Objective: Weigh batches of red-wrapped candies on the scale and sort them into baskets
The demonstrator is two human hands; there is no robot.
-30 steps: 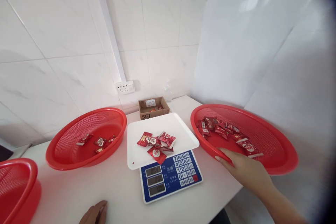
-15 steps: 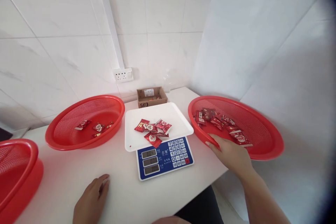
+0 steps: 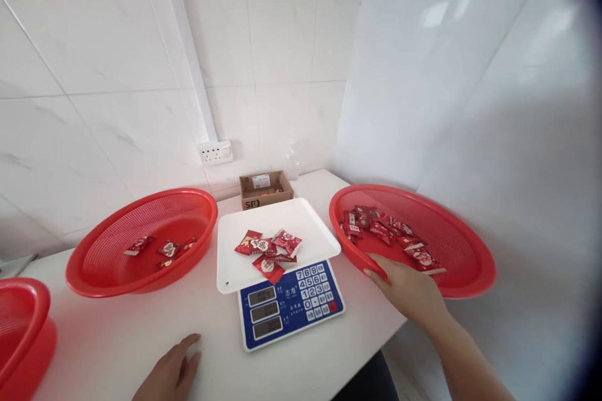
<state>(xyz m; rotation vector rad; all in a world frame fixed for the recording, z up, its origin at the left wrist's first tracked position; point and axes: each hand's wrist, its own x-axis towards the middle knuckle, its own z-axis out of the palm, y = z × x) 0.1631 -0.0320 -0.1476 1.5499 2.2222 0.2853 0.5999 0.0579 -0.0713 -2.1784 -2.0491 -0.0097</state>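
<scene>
My right hand (image 3: pixel 408 289) grips the near rim of the right red basket (image 3: pixel 463 257), thumb on the outside, fingers hidden inside it. Several red candy packets (image 3: pixel 385 230) lie in that basket. My left hand (image 3: pixel 170 374) lies flat on the white table, fingers slightly apart, holding nothing. Between the hands stands a blue scale (image 3: pixel 290 304) with a white tray (image 3: pixel 301 216) carrying several red candy packets (image 3: pixel 267 249).
A second red basket (image 3: pixel 108 276) at the left holds a few packets (image 3: pixel 157 247). Part of a third red basket (image 3: pixel 21 329) shows at the far left edge. A small cardboard box (image 3: pixel 264 188) sits against the tiled wall, under a socket (image 3: pixel 215 152).
The view shifted a little as my head moved. My left hand has come forward onto the table. My right hand stays on the right basket's rim.
</scene>
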